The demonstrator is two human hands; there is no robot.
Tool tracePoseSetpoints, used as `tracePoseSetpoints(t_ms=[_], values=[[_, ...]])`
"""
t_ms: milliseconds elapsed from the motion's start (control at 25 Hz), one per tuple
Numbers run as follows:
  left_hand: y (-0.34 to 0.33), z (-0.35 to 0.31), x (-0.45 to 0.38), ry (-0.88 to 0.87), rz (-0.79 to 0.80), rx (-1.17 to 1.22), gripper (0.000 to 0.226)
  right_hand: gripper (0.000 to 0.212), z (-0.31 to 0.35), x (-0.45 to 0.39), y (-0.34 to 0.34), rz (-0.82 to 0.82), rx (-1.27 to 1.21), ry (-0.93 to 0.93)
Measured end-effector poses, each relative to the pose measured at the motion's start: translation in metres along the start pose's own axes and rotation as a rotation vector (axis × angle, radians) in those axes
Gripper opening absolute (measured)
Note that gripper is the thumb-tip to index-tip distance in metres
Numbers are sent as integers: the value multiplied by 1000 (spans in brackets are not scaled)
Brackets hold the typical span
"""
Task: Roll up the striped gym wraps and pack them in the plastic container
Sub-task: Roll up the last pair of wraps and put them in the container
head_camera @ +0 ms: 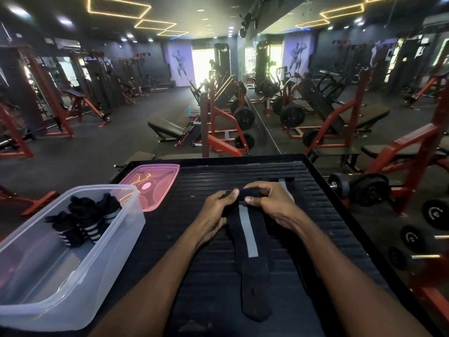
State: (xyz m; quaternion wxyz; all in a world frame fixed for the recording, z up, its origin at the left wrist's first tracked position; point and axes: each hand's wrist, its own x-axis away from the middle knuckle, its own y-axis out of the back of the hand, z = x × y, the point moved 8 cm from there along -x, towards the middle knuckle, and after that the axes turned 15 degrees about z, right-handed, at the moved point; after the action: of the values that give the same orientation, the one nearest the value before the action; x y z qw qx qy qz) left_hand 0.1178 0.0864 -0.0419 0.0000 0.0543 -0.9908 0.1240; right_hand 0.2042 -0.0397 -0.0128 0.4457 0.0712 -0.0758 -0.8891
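Our two hands, left [217, 207] and right [266, 200], grip one black grey-striped wrap [246, 229]; three rolled striped wraps [82, 221] sit in one clear plastic container [73, 268]

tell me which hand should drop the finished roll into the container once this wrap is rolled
Left, probably. The clear plastic container stands on the left hand side; the right hand would cross over. Both hands now pinch the wrap at its rolled end.
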Motion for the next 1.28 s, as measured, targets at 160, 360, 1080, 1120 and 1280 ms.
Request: tracePoseSetpoints(t_ms=[160,360,1080,1120,1280], values=[[6,3,-2,-2,-53,-58,28,28,-3,-3,-2,11,-49,2],[6,-10,0,-94,-63,-266,23,12,-17,-6,-4,38,-166,-127],[-9,-4,1,-20,47,-280,34,28,7,1,0,-26,-71,46],[-15,2,1,29,89,-239,36,30,8,1,1,-28,-84,62],[-16,6,-3,70,70,-160,51,42,5,-2,-3,30,-156,68]])
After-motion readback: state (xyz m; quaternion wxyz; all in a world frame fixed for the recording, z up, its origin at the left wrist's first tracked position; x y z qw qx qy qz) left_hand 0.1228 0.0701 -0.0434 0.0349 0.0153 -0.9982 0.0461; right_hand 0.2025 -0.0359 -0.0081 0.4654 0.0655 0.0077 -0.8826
